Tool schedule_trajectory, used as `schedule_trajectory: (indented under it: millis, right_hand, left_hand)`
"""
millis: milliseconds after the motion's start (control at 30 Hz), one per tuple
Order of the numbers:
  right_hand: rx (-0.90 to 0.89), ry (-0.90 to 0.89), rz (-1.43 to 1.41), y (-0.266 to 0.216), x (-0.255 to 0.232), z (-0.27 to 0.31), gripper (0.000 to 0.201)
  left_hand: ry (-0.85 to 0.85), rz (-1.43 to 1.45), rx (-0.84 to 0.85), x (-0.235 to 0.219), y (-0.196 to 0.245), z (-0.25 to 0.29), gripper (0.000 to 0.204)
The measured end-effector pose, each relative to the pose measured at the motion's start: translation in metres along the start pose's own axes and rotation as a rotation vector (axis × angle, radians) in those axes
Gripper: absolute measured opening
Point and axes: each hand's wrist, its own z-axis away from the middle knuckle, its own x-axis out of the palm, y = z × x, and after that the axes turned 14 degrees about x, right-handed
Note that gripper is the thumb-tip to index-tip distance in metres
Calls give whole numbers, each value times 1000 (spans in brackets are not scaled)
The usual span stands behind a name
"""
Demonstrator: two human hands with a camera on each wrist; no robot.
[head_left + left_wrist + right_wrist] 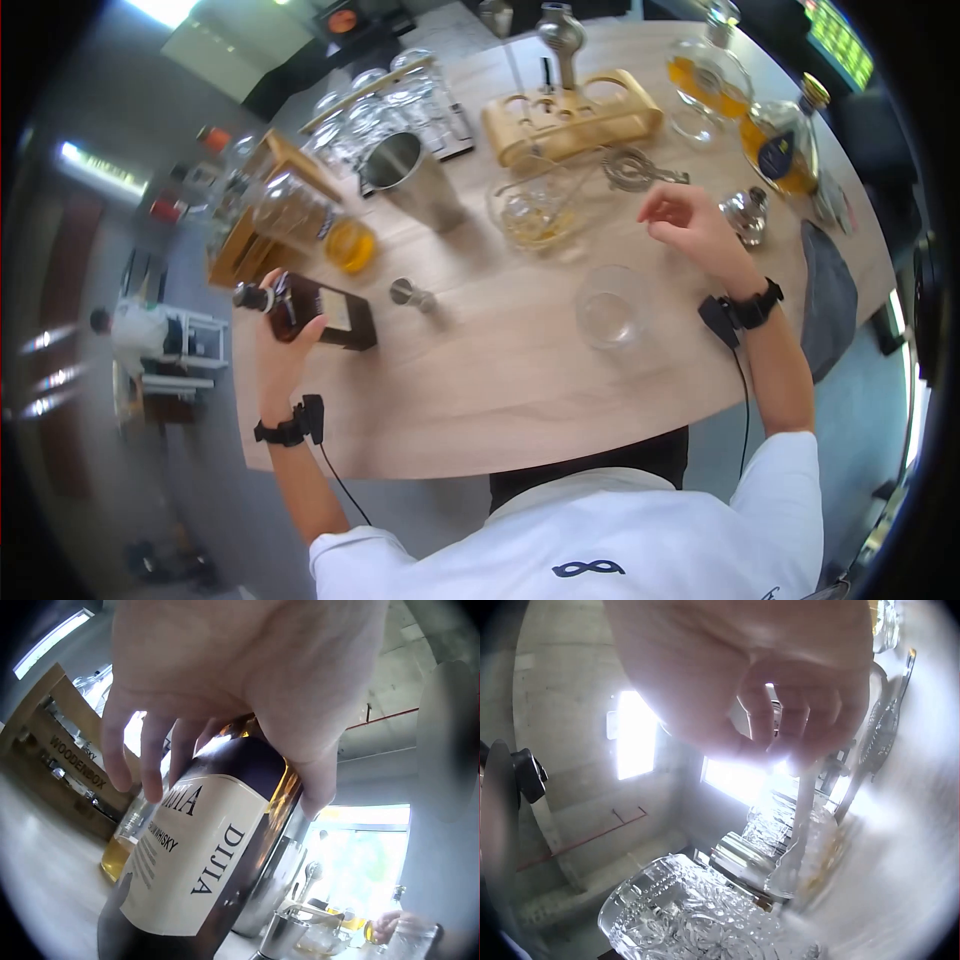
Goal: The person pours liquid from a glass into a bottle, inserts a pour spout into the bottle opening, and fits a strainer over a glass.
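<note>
Brown bottle point(193, 859) reads "DIJIA" only in the left-wrist view.

I'm at a bar-style drinks station, laid out on a pale wood-grained table point(450, 400). What tells me so is the kit: a whisky bottle point(335, 315) with a printed label on my left, a jigger point(412, 295) just beside it, a metal tin point(418, 190) farther off, a strainer point(640, 170) to the right, and a wooden stand point(580, 135) of bar tools at the far side. Overhead there's a plain grey ceiling point(570, 712) with a red pipe point(585, 844). Whether this is a public bar or a training room, I can't tell.
</note>
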Motion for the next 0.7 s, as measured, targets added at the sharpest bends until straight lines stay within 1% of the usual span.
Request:
schedule_trajectory:
  millis: [33,67,100,133,167,200,233,267,333,367,433,500,567,633,667,700]
  right_hand:
    - [13,-39,43,3,0,-2,10]
    - [17,-20,36,6,-1,-2,10]
    - [44,-42,37,10,0,-3,10]
    - [71,-68,40,12,1,-4,11]
    - [78,-62,37,11,0,-4,11]
    - [135,-85,48,9,-2,-4,10]
    - [193,-113,63,8,-3,-4,10]
    - [198,-116,70,11,-4,-5,10]
    - [148,-146,6,19,-2,-8,10]
    - [152,-152,11,17,-2,-7,10]
    - [182,-218,-45,12,1,-5,11]
    - [153,-256,-49,18,4,-7,13]
    - [110,-297,-46,21,4,-9,14]
    - [125,-313,-43,20,3,-8,14]
    - [112,-338,-30,19,3,-9,14]
    - [148,-320,-36,20,3,-8,15]
  left_hand:
    - [-25,9,14,1,-5,-3,80]
    - [13,66,2,3,-10,-4,82]
    - [48,123,-17,4,-14,-6,83]
    - [34,126,-12,4,-16,-7,83]
    - [89,134,33,6,-18,-6,90]
    - [146,143,72,6,-20,-5,97]
    - [135,79,152,3,-21,-5,101]
    - [137,84,145,0,-18,3,101]
    - [332,-443,373,-8,18,9,102]
    - [332,-442,364,-3,31,13,102]
    - [493,-329,443,23,61,26,99]
    - [146,-47,424,61,87,39,90]
    - [-280,89,457,98,119,26,75]
    - [-571,443,354,138,116,21,62]
    - [-654,493,382,155,112,19,53]
    - [-737,543,410,168,110,16,44]
